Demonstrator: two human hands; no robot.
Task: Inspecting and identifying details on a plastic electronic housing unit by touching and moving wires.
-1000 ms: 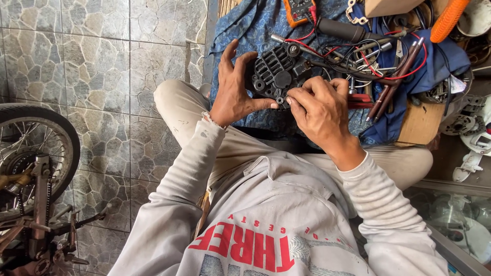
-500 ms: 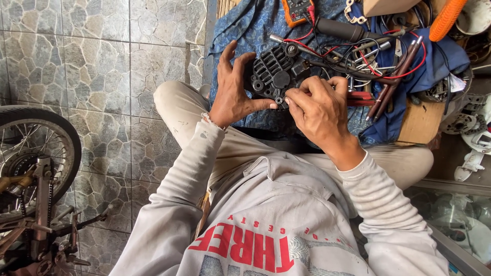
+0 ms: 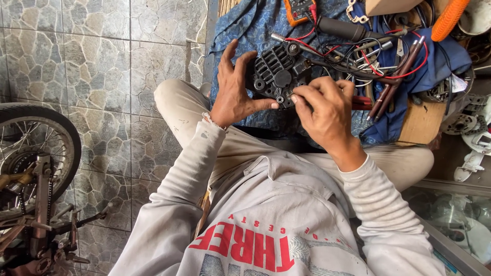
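Observation:
A black finned part [image 3: 276,71] with round bosses is held over a blue cloth [image 3: 245,30] on my lap. My left hand [image 3: 235,94] grips its left side, thumb pressed on the near edge, fingers spread upward. My right hand [image 3: 327,110] comes in from the right, thumb and forefinger pinched together at the part's near right edge. What they pinch is too small to tell. Red and black wires [image 3: 358,51] trail from the part's far side.
An orange multimeter [image 3: 300,10] lies at the top, with a black grip, probes and hand tools [image 3: 394,82] on the cloth to the right. A motorcycle wheel and chain [image 3: 36,163] stand at the left on stone-pattern floor tiles. White plastic pieces [image 3: 475,143] sit far right.
Both hands stay on the black part. My right fingertips have shifted slightly along its near edge; the view has barely moved.

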